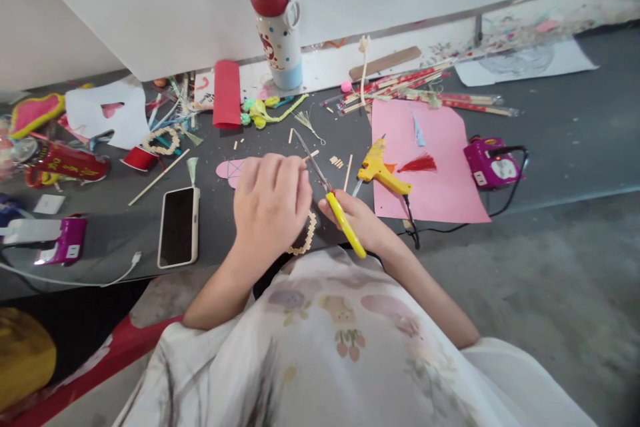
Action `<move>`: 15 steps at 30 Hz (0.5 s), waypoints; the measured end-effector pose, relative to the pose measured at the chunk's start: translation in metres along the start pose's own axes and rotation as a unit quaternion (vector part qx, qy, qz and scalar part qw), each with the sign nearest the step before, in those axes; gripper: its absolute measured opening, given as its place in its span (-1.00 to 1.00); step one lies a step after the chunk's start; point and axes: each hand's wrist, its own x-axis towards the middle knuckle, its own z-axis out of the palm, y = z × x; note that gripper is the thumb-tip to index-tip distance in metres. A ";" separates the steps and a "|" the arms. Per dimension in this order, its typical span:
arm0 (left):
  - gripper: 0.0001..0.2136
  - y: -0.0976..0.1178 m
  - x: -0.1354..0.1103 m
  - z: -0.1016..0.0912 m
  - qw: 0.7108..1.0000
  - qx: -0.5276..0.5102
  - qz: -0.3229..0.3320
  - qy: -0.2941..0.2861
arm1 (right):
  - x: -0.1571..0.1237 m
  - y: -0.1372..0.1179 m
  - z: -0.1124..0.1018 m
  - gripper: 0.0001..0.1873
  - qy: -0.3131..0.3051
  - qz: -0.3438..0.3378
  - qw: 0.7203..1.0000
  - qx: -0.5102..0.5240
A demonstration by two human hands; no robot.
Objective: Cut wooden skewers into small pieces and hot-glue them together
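My right hand [357,220] grips the yellow handles of a pair of scissors [330,197], whose metal blades point up and left over the dark table. My left hand [270,203] is curled just left of the blades, fingers pinched on something small that I cannot make out. A beaded bracelet [306,238] lies under my left hand at the table's front edge. A pink heart-shaped paper [229,170] shows just beyond my left hand.
A phone [179,227] lies left of my hands. A yellow glue gun [383,172] rests on pink paper [440,173] to the right, beside a purple device [491,163]. A water bottle [276,20] stands at the back. Sticks, red paper [227,93] and scraps litter the table.
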 end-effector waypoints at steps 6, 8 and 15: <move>-0.79 -0.018 -0.009 0.012 0.999 0.037 0.001 -0.021 | -0.011 -0.007 -0.008 -0.60 -0.013 -0.011 0.999 -0.050; -0.79 -0.019 -0.011 0.015 0.999 0.024 0.003 -0.021 | -0.013 -0.008 -0.009 -0.61 -0.023 -0.019 0.999 -0.042; -0.78 -0.023 -0.008 0.015 0.999 -0.017 0.016 -0.029 | -0.017 -0.007 -0.010 -0.65 -0.024 -0.042 0.996 -0.080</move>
